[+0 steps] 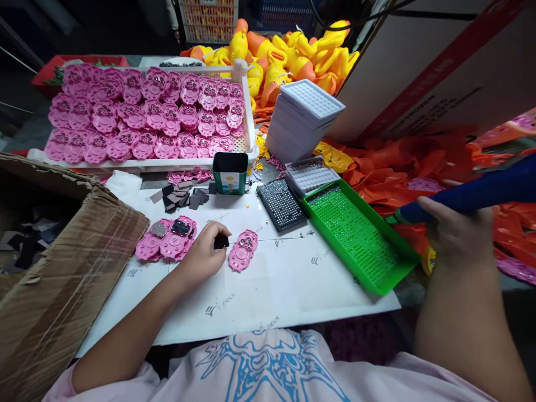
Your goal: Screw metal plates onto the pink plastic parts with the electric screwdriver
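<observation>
Shirt fabric [268, 368] with a blue print fills the near edge, and a cardboard box [79, 245] stands at the near left. Beyond the shirt, white printed sheeting [268, 298] covers the bench. On it the left hand [208, 245] pinches a small black piece [221, 242] between thumb and fingers. Just to the right of those fingertips lies a pink part [242, 254], flat on the sheeting; whether the black piece touches it, I cannot tell. To the left of the same hand, near the wrist, sit more pink parts [170, 249], with grey and black pieces on top. Well off to the right, the right hand [458, 229] is wrapped around a blue tool [473, 187], whose green tip is close to the right wall of a green tray [382, 286]. That tray lies between the pink part and the right hand. Farther out come a black perforated tray [292, 224], loose dark pieces [178, 196] and a green container [230, 188]. Behind them stand a white crate [167, 165] full of pink parts and a leaning stack of white trays [288, 131]. Yellow and orange figures [297, 58] heap up at the back.
</observation>
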`<state>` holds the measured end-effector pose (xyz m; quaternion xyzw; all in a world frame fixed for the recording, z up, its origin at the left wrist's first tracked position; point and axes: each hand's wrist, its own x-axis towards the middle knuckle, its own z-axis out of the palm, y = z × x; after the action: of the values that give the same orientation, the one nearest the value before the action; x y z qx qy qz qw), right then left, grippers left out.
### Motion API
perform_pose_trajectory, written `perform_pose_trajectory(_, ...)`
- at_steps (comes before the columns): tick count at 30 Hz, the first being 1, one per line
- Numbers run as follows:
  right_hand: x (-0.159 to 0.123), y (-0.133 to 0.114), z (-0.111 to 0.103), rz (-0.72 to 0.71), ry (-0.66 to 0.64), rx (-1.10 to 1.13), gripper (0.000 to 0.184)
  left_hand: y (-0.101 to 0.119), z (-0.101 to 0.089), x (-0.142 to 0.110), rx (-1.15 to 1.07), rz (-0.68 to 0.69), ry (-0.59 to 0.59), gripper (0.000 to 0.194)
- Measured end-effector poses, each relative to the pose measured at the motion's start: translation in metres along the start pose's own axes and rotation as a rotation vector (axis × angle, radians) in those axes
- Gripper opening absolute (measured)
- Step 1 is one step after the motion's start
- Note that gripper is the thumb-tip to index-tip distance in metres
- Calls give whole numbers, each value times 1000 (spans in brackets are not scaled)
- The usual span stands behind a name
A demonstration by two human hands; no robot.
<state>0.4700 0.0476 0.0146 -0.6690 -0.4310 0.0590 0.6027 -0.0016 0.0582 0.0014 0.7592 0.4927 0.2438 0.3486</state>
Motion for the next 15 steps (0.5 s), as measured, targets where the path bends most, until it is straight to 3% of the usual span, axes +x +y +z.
perform_pose_trajectory(3,-1,-6,11,145,70,124,31,2,2,0,-56,35,55,20)
perform_pose_trajectory(6,-1,-18,20,201,97,199,29,4,2,-1,-89,53,73,22)
perform_pose_trajectory(10,9,-37,26,135,215,259,32,4,1,-1,-107,62,70,28)
perform_pose_trajectory(15,9,-60,17,12,235,263,31,2,3,0,-152,48,66,19)
